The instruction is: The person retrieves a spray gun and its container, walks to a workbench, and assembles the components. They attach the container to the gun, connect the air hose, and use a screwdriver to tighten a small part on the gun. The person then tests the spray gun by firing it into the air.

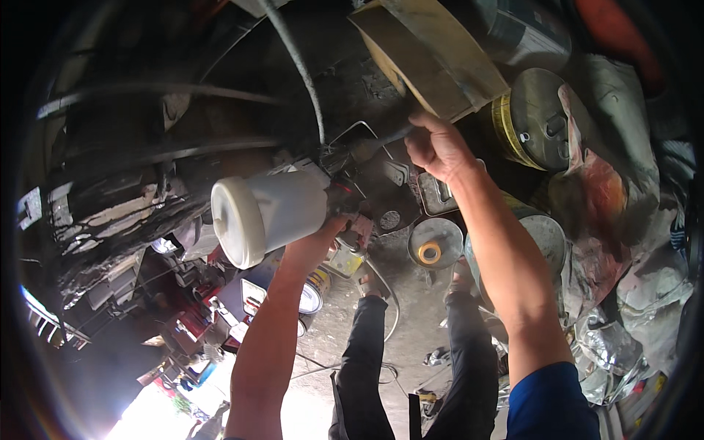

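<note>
A large white plastic cup with a round lid [271,216] lies tilted at the centre left, its lid toward the left. Just below its narrow end my left hand [312,249] is closed around what looks like a spray gun [356,233], partly hidden by the fingers and the cup. A pale hose [394,301] runs down from there. Farther right and higher, my right hand [442,150] is closed in a fist. From it a dark, thin, blurred rod-like piece [378,147] reaches left; its far end is lost against the dark background.
A cardboard box [433,55] lies beyond my right hand. Metal drums [539,121] and plastic sheeting [638,242] stand to the right. A can lid carrying an orange ring [429,253] is near my feet. Dark bars [169,150] and clutter fill the left.
</note>
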Demonstrator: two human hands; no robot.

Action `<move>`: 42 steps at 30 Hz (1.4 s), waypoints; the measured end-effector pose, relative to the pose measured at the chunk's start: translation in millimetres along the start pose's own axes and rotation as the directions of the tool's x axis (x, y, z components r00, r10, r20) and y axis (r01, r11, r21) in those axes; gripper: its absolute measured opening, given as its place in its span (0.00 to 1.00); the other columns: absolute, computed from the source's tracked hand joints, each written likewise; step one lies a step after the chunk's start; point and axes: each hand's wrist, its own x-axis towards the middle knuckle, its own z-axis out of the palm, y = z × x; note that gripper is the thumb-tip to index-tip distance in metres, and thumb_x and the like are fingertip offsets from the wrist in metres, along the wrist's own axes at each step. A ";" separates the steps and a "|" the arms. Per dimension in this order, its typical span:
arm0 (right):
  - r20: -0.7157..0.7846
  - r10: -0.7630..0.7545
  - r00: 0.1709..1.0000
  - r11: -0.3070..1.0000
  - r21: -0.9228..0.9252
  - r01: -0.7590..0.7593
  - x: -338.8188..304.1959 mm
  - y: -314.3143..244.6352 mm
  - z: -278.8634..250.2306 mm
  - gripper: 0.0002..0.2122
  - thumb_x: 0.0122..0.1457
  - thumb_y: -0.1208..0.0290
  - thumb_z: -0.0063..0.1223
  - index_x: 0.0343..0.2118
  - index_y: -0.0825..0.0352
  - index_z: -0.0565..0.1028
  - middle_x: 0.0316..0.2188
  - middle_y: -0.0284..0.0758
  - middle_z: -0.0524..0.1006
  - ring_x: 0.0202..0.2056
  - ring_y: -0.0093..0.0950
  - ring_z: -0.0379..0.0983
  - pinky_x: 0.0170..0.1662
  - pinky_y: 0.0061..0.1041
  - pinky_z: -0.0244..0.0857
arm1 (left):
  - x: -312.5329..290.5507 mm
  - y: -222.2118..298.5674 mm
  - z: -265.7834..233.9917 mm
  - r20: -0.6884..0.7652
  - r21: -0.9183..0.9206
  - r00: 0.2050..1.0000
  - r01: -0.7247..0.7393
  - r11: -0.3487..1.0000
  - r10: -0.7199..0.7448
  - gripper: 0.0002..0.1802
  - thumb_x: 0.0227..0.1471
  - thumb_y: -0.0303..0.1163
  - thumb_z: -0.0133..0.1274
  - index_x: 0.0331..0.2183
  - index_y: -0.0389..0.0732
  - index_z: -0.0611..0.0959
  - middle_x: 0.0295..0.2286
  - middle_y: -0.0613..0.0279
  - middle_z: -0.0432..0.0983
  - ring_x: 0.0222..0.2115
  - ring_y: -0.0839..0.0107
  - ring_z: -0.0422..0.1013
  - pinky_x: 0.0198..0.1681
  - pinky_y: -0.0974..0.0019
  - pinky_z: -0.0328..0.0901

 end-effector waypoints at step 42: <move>0.015 -0.117 0.993 0.944 -0.310 0.116 -3.8 -2.9 -9.9 0.08 0.59 0.68 0.62 0.33 0.66 0.75 0.21 0.31 0.73 0.13 0.19 0.66 0.12 0.17 0.53 | -1.4 -4.2 -12.1 -0.051 -0.056 0.994 0.090 0.994 -0.093 0.17 0.53 0.27 0.62 0.44 0.36 0.77 0.31 0.59 0.80 0.28 0.74 0.77 0.20 0.71 0.69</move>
